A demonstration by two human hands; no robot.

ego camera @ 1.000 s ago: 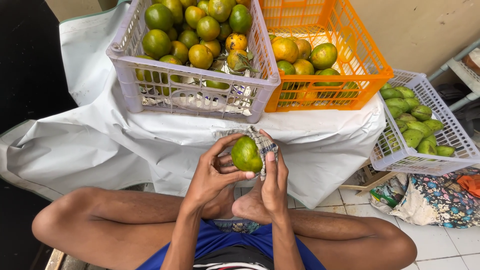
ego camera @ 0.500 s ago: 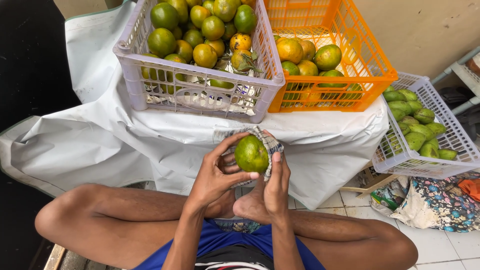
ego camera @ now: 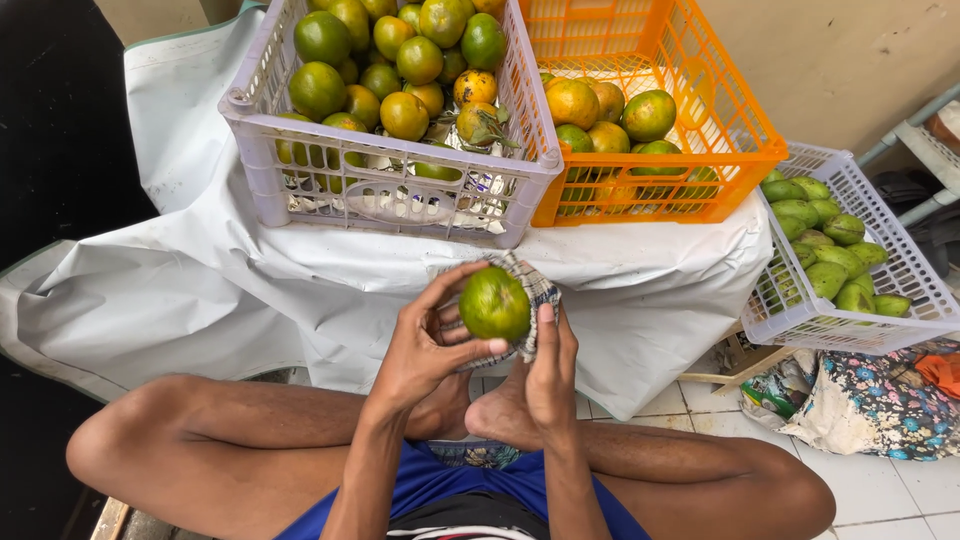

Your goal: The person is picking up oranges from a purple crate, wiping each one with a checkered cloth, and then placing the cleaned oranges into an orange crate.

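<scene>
Beige wall (ego camera: 850, 60) behind; white tiled floor (ego camera: 880, 495); even daylight.

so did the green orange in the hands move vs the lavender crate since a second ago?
Cannot tell. The green orange sits just below the lavender crate as before, cupped in both hands with the checked cloth; the small shift may be camera motion.

Green orange (ego camera: 494, 303) — checked cloth (ego camera: 537, 290) — lilac crate (ego camera: 390, 190).

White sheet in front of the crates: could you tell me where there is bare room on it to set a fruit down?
The white sheet lies bare left of and below the lilac crate, and below the orange crate. The crates touch, so no gap between them. Both hands, left and right, hold a green citrus in a checked cloth.
</scene>
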